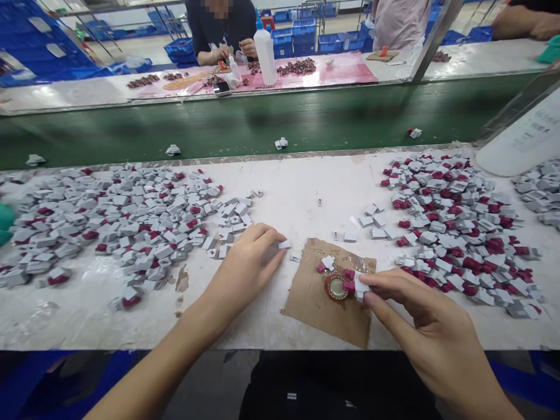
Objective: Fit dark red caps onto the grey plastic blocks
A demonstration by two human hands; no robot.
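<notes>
My left hand (247,259) is closed, its thumb and fingers pinching a small light-grey plastic block (284,244) above the white table. In a pinch too, my right hand (420,315) holds a grey and maroon plastic piece (361,286). The maroon end of that piece is over the rim of a bottle cap (336,287), which lies open side up on a brown cardboard square (306,294). Another grey and maroon piece (326,264) rests on the cardboard just behind the cap. Small grey parts (295,258) lie between the left hand and the cardboard.
Heaps of grey and maroon pieces lie left (144,216) and right (459,227). A large white bottle (520,140) leans in at the right. Behind runs a green conveyor belt (227,131) carrying a few pieces. Across it, a person (221,29) handles small parts beside a white bottle (265,55).
</notes>
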